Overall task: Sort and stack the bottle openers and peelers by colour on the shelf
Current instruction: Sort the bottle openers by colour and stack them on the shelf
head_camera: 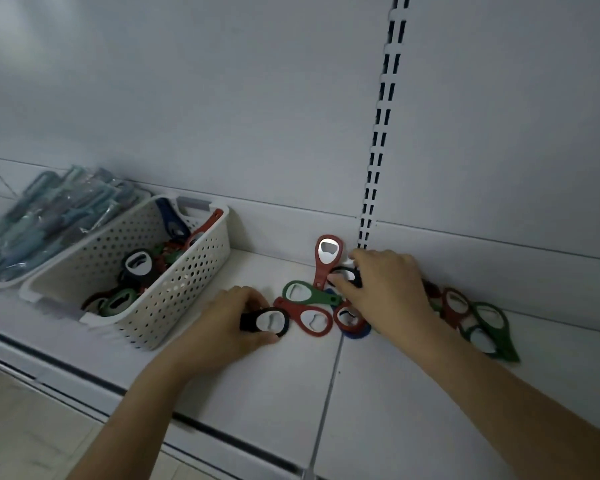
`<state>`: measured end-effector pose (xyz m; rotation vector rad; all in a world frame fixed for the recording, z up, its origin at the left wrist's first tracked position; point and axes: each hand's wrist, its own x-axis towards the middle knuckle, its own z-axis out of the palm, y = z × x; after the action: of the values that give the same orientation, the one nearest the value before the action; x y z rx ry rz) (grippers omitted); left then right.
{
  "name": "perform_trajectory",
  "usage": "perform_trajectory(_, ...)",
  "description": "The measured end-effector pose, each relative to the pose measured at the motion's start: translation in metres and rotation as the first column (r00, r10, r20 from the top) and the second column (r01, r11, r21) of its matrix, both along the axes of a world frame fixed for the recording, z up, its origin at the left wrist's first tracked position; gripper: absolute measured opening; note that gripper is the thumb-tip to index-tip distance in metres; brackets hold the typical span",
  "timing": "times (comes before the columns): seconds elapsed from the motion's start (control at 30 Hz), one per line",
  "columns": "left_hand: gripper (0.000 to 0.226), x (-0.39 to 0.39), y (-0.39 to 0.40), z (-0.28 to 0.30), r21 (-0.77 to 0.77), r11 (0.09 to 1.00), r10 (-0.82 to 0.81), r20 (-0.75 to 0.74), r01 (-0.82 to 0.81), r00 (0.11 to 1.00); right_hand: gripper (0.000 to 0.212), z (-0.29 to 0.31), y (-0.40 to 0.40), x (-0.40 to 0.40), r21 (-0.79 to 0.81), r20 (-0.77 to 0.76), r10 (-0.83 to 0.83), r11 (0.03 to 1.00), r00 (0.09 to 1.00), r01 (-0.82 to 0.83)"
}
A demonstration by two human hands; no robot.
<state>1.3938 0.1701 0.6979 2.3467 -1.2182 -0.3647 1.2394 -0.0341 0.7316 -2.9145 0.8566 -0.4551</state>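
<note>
Bottle openers [321, 306] lying scattered on the white shelf [378, 393] near its back wall, red, green, blue and black mixed together. Left hand [236, 323] gripping a black opener [269, 322], fingers curled round its handle, probably pulling it clear to begin a colour pile. Right hand [385, 289] reaching into the heap, fingertips pinching another black opener [343, 275] (only partly visible), likely its match. More openers waiting in the perforated white basket [187, 292] to the left. Bagged teal peelers [59, 220] leaning behind the basket, untouched.
</note>
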Motion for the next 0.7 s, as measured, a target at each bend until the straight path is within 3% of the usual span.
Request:
perform_trajectory(0.07,0.033,-0.003,-0.001,0.003,-0.061,0.997,0.032,-0.101,-0.038,0.994,0.050,-0.005,0.011,0.021,-0.045,-0.025,-0.028,0.999,0.999,0.026)
perform_trajectory(0.17,0.015,-0.007,-0.001,0.004,-0.117,0.992,0.033,-0.102,-0.045,0.994,0.048,-0.007,0.020,0.034,-0.032,0.010,-0.025,0.999,1.000,0.026)
perform_trajectory(0.23,0.009,-0.007,-0.001,0.002,-0.190,0.976,0.079,-0.133,-0.104,0.988,0.045,-0.008,0.023,0.031,-0.009,0.027,0.084,0.996,0.996,-0.084)
perform_trajectory(0.33,0.004,-0.007,-0.001,0.001,-0.345,0.890,0.202,-0.291,-0.299,0.935,0.045,-0.011,0.032,0.022,0.108,-0.108,0.291,0.954,0.951,-0.280)
perform_trajectory(0.5,0.012,-0.006,0.000,0.001,-0.388,0.836,0.179,-0.474,-0.387,0.862,0.048,-0.015,0.038,0.017,0.231,-0.154,0.301,0.937,0.941,-0.261)
perform_trajectory(0.7,0.022,-0.005,-0.009,0.008,-0.403,0.792,0.069,-0.687,-0.458,0.723,0.049,-0.012,0.039,0.013,0.162,-0.221,0.278,0.956,0.935,-0.246)
